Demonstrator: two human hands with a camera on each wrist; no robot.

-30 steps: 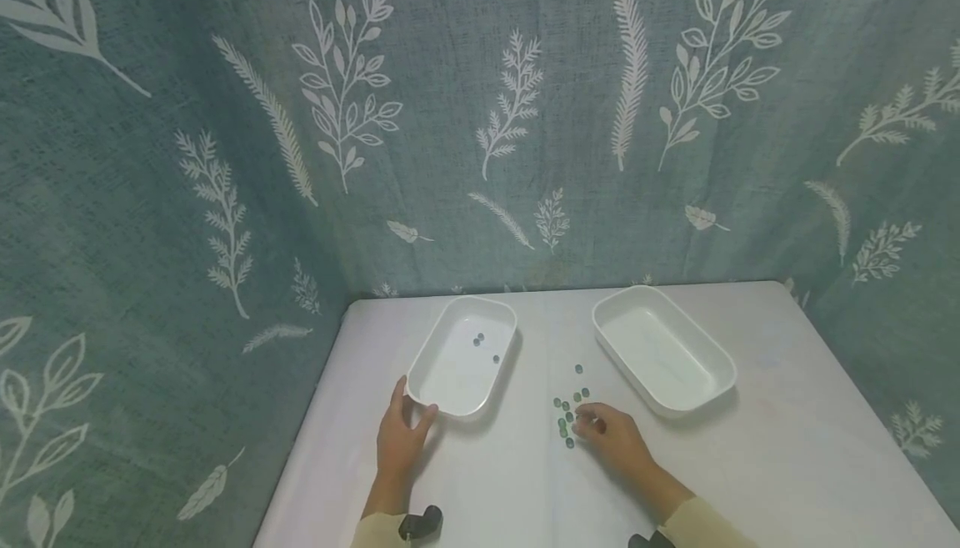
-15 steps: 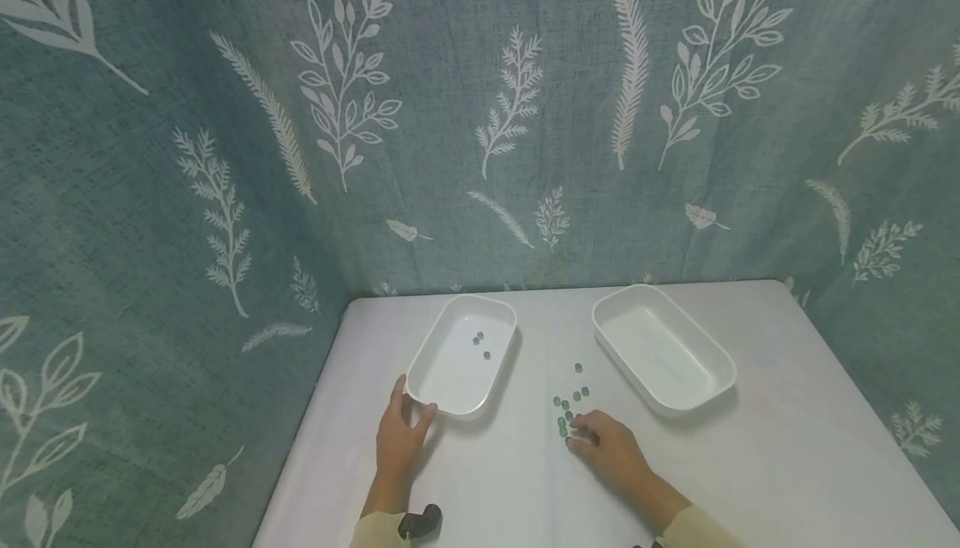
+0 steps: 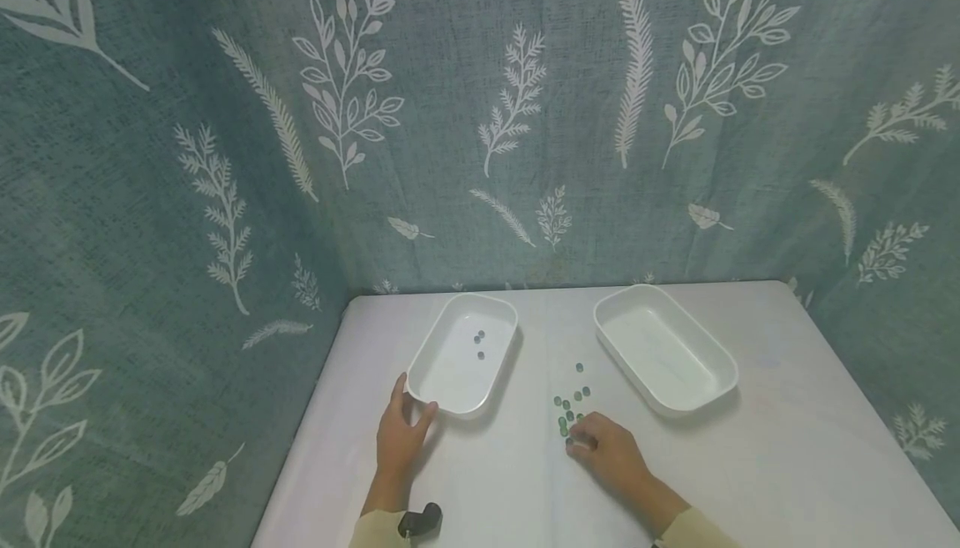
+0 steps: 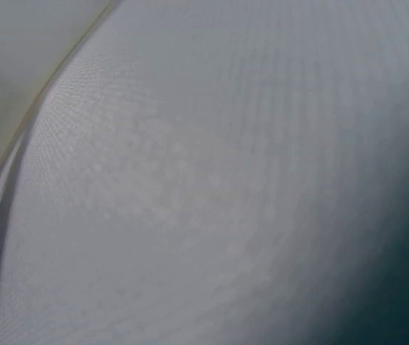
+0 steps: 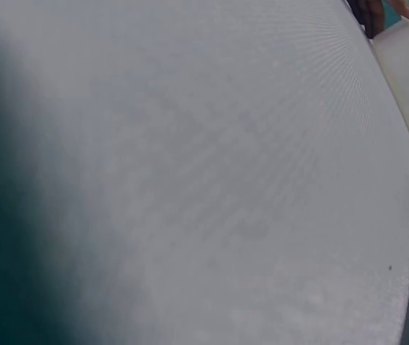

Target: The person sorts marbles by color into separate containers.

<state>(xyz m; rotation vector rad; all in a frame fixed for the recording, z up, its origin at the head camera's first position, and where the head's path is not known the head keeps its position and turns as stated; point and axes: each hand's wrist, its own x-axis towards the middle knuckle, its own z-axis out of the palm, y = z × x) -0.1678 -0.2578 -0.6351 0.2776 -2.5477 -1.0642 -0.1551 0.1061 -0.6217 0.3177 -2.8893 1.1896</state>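
In the head view, my left hand (image 3: 400, 441) holds the near left corner of the left white tray (image 3: 461, 408) between thumb and fingers. Inside that tray sit 3 small bluish marbles (image 3: 481, 355). My right hand (image 3: 611, 446) is low over the table beside a loose group of green and bluish-grey marbles (image 3: 562, 423). Thumb and index finger close around a dark marble (image 3: 569, 442) at the group's near end. One green marble (image 3: 580, 418) lies just beyond the curled fingers. The wrist views show mainly tablecloth, with a tray wall (image 4: 24, 65) in the left one.
A second white tray (image 3: 663, 402) stands slanted at the right, with no marbles visible in it. White cloth covers the table (image 3: 495, 490). Patterned green curtains (image 3: 450, 156) hang behind and along both sides.
My right hand has moved slightly toward me, from the middle of the group to the near marble. One marble in the left tray has rolled left. My left hand stays put.
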